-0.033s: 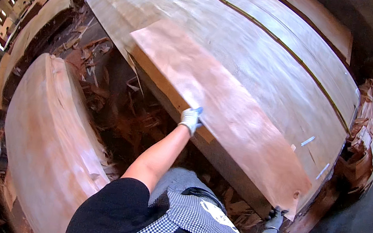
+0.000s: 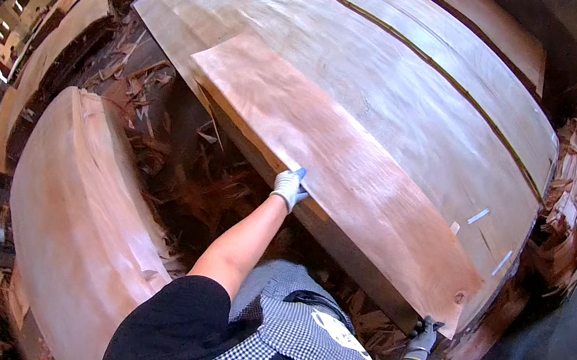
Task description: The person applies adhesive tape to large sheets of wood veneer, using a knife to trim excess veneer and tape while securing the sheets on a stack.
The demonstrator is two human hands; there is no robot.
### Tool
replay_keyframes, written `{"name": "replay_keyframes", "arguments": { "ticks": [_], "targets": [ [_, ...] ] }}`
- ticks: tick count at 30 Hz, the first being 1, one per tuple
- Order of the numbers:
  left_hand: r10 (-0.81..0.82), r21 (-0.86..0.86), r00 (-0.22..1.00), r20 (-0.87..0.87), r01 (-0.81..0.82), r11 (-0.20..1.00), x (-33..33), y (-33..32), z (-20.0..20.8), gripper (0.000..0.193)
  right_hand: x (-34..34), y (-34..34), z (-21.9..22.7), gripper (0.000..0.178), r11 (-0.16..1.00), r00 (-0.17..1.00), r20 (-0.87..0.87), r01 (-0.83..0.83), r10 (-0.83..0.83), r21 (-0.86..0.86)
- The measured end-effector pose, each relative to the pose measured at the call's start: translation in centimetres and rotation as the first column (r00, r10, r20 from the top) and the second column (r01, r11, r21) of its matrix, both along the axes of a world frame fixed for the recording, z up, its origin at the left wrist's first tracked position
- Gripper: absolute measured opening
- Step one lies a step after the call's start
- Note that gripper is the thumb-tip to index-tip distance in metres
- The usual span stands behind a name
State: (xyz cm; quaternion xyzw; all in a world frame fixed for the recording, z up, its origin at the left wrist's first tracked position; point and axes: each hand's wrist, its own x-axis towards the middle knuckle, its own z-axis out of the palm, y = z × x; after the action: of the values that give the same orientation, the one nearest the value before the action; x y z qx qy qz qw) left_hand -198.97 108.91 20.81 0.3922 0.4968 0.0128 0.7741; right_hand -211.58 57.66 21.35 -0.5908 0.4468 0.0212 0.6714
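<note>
A long, narrow sheet of reddish wood veneer [image 2: 359, 169] lies along the near edge of a broad stack of paler veneer sheets [image 2: 423, 103]. My left hand [image 2: 290, 188], in a white and blue-grey glove, grips the strip's near edge around its middle, fingers closed over it. At the right end, my right hand [image 2: 422, 340], in a grey glove with dark fingertips, pinches the strip's near corner. The strip's far left end curls up slightly at the stack's edge. The undersides of both grips are hidden.
Another pale veneer stack [image 2: 83, 199] stands on my left. Torn veneer scraps [image 2: 204, 181] fill the gap between the stacks. A dark seam [image 2: 403, 43] crosses the big stack. Ragged veneer [image 2: 570, 204] is heaped at the right, beside a grey floor [image 2: 541, 359].
The veneer strip has slid slightly left, toward its far left end and the stack's near edge. My left hand has moved a little left with it; my right hand has barely shifted.
</note>
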Motion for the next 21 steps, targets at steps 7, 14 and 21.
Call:
{"name": "replay_keyframes", "arguments": {
  "ticks": [7, 14, 21],
  "targets": [
    [-0.137, -0.062, 0.989, -0.061, 0.133, 0.989, -1.4, -1.0, -1.0, 0.036, -1.9, -1.9, -4.1, 0.021, 0.983, 0.983, 0.034, 0.181, -0.182, 0.016],
    [-0.237, -0.100, 0.971, 0.036, 0.240, 0.966, -4.0, 5.5, -3.4, 0.036, 2.7, -0.3, -1.8, 0.012, 0.923, 0.935, 0.087, 0.354, -0.345, -0.152],
    [-0.222, 0.094, 0.949, -0.223, 0.248, 0.964, -3.7, 4.7, -2.9, 0.021, -1.3, -0.6, -1.4, 0.016, 0.919, 0.931, -0.084, 0.333, -0.356, -0.211]
  ]
}}
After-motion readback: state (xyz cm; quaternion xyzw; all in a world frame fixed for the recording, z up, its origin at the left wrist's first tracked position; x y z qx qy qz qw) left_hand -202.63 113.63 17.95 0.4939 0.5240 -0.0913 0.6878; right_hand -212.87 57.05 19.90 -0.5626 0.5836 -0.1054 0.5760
